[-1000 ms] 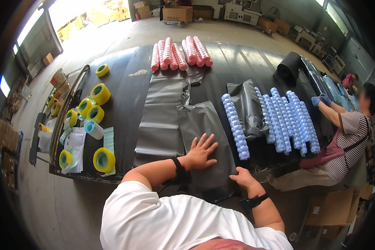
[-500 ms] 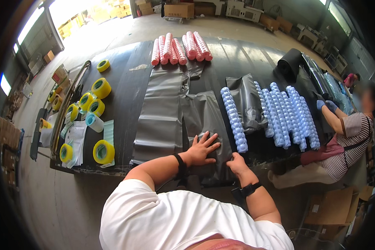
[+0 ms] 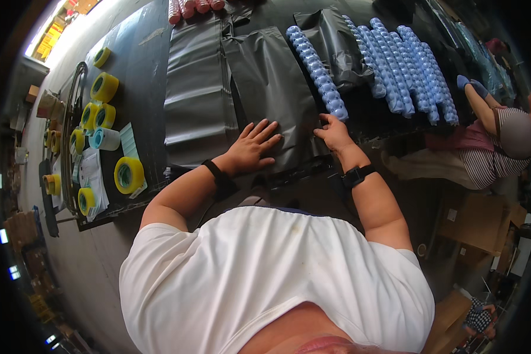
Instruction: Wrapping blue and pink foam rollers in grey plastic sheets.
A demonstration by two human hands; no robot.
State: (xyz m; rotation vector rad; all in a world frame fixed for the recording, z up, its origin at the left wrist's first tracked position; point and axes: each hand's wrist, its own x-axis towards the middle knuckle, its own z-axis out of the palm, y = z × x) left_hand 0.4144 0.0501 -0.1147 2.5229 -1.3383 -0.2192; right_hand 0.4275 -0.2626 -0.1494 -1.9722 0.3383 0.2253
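Pressing well here seems to mean keeping the left hand (image 3: 249,152) flat with fingers spread, so the slippery film cannot skate; it grasps nothing, only resting on the lower part of the grey plastic bag (image 3: 271,82), which lies under that palm and runs away beyond the fingertips. The right hand (image 3: 337,137) is bent at the bag's right edge, thumb and forefinger close together; I cannot tell whether film is caught between them. Light, even tension between the two hands would probably suit thin sheeting better than a hard tug, which could crease it. The bag looks glossy, limp and softly rippled. Left of the left hand lies similar grey sheeting (image 3: 197,88), banded with cross folds. Just beyond the right hand is a knobbly pale blue roll (image 3: 318,74), slim and bubbled; farther right are more blue rolls (image 3: 394,71) of like form, and well left of both hands sit squat yellow tape rolls (image 3: 104,87) on the smooth black table (image 3: 141,71)
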